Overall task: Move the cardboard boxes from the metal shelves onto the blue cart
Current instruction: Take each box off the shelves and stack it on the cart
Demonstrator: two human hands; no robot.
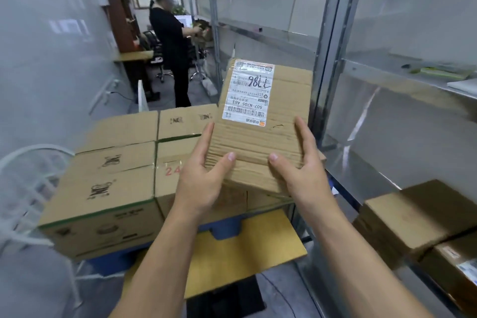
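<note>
Blue cart (pixel 224 227) mostly beneath stacked boxes (pixel 103 188); lower-shelf boxes (pixel 413 214) partly beyond the right edge.

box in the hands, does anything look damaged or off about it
Yes. The box held by the left hand and right hand is rippled with creases across its near half, as if crushed or softened. Its shipping label reads upside down from this view.

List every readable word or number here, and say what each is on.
"507-N705 A83": upside down on the white label of the held box.
"86": handwritten there, upside down; first digit unclear.
"24": red, on a stacked box.
Other label print and box logos: too blurred.
</note>
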